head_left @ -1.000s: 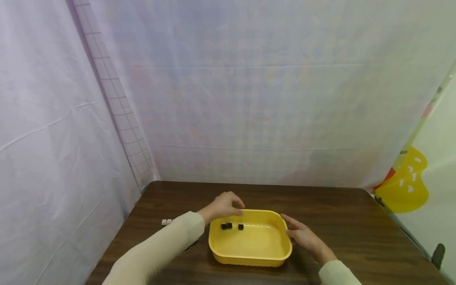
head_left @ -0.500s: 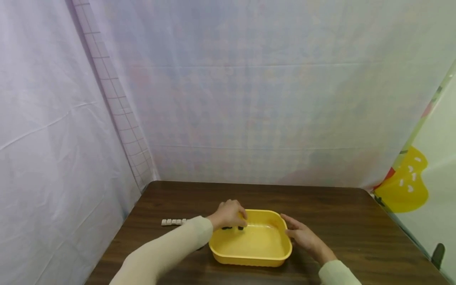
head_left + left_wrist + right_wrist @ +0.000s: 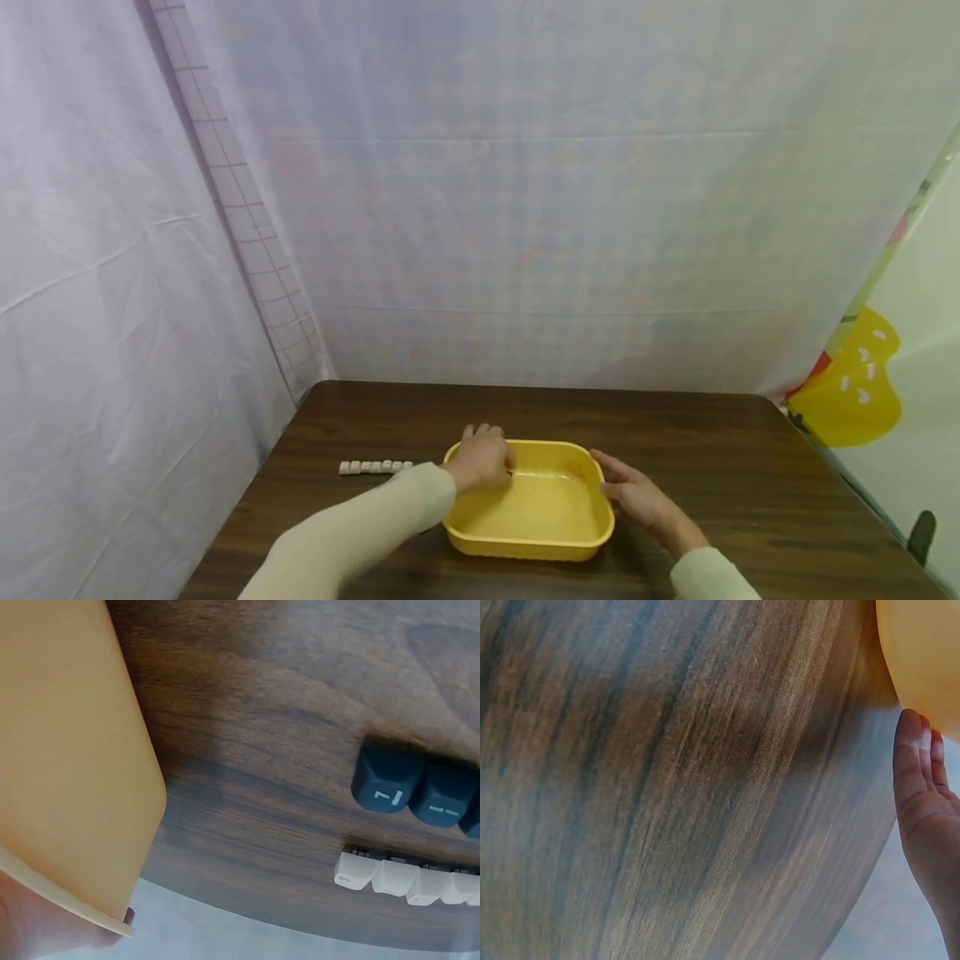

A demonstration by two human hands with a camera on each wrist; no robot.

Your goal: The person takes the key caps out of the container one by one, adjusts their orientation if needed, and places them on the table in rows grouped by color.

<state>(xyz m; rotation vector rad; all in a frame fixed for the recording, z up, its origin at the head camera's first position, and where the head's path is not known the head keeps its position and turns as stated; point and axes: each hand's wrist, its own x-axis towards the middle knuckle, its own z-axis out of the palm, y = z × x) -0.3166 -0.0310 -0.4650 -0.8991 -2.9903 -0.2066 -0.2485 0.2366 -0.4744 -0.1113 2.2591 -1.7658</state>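
My left hand [image 3: 482, 460] reaches down over the left side of a yellow plastic basin [image 3: 540, 546], its fingers bent and their tips hidden. A sliver of a black keycap [image 3: 511, 472] shows beside the fingers; whether they pinch one cannot be seen. In the left wrist view, part of the left hand [image 3: 30, 922] shows beyond the basin's rim. My right hand [image 3: 637, 497] rests against the basin's right end, thumb by the rim. The right wrist view shows its straight fingers [image 3: 907, 754] along the outer wall.
Left of the basin, several white keycaps [image 3: 375, 467] stand in a row on the dark wooden table [image 3: 697, 442]. Black keycaps [image 3: 386, 780] stand in another row beside them in the left wrist view. White curtains [image 3: 525, 250] hang behind and at the left.
My left hand has come down from above the basin's far left rim into the basin, covering the black keycaps seen inside earlier. The right hand has stayed at the basin's right end.
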